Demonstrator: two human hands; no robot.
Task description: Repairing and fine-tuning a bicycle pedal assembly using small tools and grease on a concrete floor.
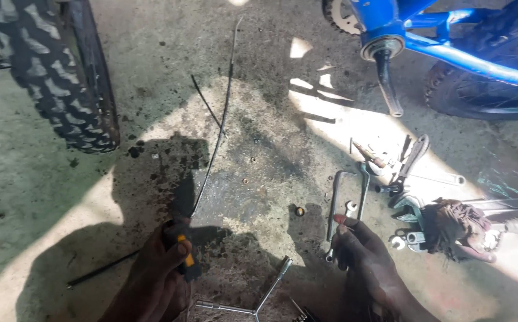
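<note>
L hand point(163, 262) fingers grip cutter point(182, 250) w/ cable point(217, 137); R hand point(363, 262) fingers open, touching wrench point(337, 209).

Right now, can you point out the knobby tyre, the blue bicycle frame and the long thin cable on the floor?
knobby tyre point(62, 77): head view, on its tread blocks.
blue bicycle frame point(467, 59): head view, on the sloping tube.
long thin cable point(220, 131): head view, at mid-length.

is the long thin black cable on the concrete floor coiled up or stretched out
Stretched out: the long thin black cable runs nearly straight across the concrete floor from the left hand, with no loops showing.
</note>
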